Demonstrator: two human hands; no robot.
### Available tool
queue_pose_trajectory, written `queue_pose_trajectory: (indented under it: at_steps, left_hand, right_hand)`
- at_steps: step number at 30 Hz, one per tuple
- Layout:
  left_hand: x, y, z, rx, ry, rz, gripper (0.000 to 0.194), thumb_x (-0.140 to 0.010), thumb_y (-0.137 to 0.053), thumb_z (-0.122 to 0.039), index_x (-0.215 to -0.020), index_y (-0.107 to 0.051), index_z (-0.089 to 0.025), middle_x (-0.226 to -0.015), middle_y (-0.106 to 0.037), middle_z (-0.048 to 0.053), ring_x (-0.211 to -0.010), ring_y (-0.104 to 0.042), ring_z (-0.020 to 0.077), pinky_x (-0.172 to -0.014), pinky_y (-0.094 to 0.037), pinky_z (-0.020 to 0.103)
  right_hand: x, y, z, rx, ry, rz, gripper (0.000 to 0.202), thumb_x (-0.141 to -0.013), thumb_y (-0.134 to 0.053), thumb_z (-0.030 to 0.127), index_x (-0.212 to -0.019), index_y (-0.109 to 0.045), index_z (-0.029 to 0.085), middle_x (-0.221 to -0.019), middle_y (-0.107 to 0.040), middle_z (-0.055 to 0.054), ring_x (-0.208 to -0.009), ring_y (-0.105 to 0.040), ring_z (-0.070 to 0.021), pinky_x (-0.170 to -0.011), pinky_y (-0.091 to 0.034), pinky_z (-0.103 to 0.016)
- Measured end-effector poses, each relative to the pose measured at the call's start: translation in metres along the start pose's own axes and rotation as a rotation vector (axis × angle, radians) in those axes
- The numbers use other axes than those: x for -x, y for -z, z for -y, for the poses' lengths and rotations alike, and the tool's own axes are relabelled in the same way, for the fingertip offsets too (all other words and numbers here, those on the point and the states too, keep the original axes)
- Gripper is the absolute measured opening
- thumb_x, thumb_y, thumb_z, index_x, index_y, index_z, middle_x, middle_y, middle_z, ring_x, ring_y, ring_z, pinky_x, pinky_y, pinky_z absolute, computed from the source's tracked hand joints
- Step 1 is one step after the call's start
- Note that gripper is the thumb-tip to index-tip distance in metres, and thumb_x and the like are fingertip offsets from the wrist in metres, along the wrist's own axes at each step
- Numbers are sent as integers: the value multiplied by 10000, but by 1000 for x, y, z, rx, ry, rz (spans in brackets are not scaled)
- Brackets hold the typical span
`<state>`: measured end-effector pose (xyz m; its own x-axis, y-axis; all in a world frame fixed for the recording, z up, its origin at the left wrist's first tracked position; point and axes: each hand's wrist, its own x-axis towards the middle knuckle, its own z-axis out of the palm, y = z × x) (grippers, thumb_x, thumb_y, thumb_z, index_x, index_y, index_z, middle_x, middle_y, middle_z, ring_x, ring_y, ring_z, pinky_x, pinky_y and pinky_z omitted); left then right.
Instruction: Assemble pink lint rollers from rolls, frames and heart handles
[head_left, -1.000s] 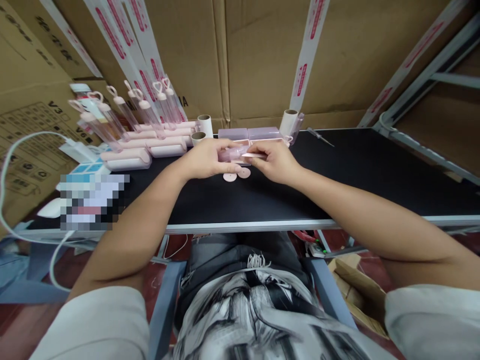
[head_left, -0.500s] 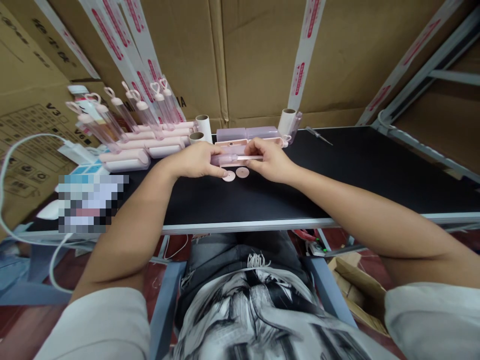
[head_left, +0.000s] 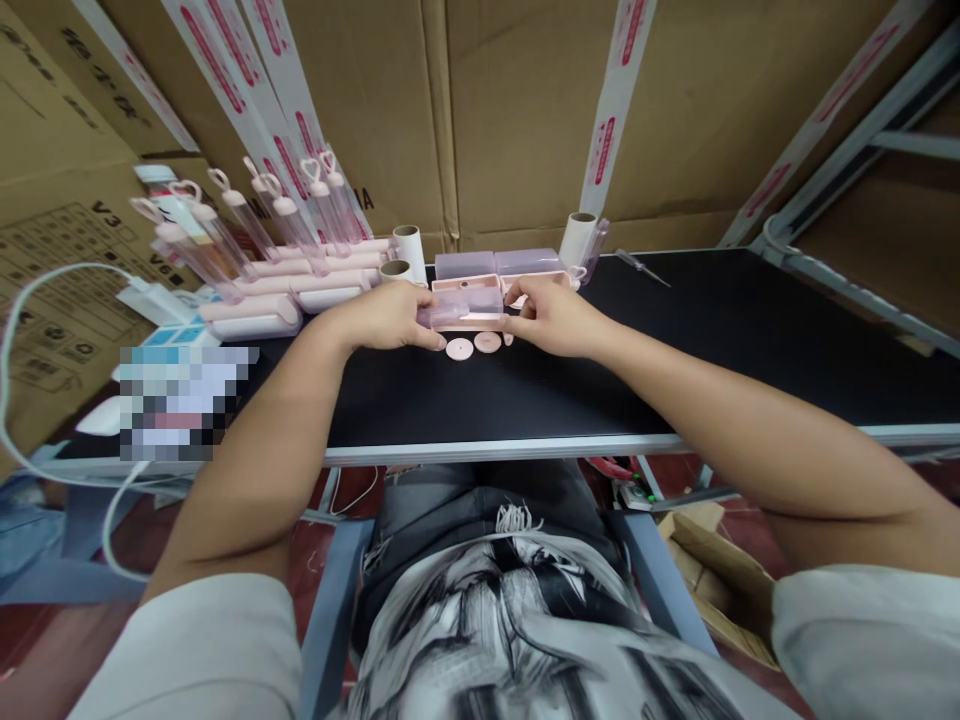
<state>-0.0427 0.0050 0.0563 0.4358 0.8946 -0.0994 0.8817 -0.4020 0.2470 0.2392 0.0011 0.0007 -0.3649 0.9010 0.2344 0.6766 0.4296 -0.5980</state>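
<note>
Currently, the left hand [head_left: 386, 318] grasps a translucent lilac plastic tube [head_left: 444, 311] over an open pink oblong case [head_left: 472, 325]; the right hand [head_left: 559, 318], at the case's three o'clock, has unclear grip; round pink discs [head_left: 459, 349] lie at six o'clock.

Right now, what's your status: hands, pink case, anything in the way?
Left hand holding clear lilac tube. Right hand at right end of open pink case, contact unclear. Two pink discs close in front.

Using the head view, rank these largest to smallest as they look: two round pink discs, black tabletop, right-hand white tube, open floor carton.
Black tabletop
Open floor carton
Right-hand white tube
Left disc, right disc: too alike to rank
</note>
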Motion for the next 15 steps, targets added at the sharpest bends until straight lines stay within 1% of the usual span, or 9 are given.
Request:
queue_pose_trajectory:
  at_steps: [2,5,9,12,15]
  left_hand:
    - [-1,-2,0,-19,6,29,468,-714,-809,-587,-979,-728,-211,-797,-644,1,-706,-571,190,-645,-365,300]
    - [-4,-9,1,-32,10,44,546,-722,-807,-582,-1122,-733,-219,-894,-702,18,-788,-625,215,-688,-405,295]
    - [-6,-14,2,-41,16,21,577,-724,-822,-538,-1188,-700,-218,-991,-731,34,-851,-659,230,-716,-435,293]
    - [-5,-14,2,-35,43,-14,593,-745,-828,-484,-1248,-651,-223,-992,-734,36,-833,-665,228,-696,-430,293]
    - [-5,-14,3,-31,79,-37,575,-748,-849,-474,-1223,-626,-237,-944,-732,30,-797,-668,231,-669,-419,299]
  right_hand:
    - [1,-1,1,-1,2,37,270,-897,-743,326,-1097,-615,198,-811,-754,-14,-714,-660,-191,-707,-429,-309]
    - [1,-2,1,-12,2,72,253,-886,-729,260,-1089,-586,209,-803,-747,-8,-719,-664,-196,-715,-432,-307]
    - [1,-2,2,-22,-17,98,259,-864,-737,226,-1047,-553,221,-774,-718,5,-712,-652,-196,-720,-428,-307]
    - [1,-2,3,-33,-20,114,266,-856,-742,219,-1038,-549,223,-759,-702,15,-701,-638,-190,-719,-424,-306]
    - [1,-3,3,-36,-20,125,255,-859,-738,209,-1023,-543,224,-743,-687,20,-688,-628,-186,-710,-416,-306]
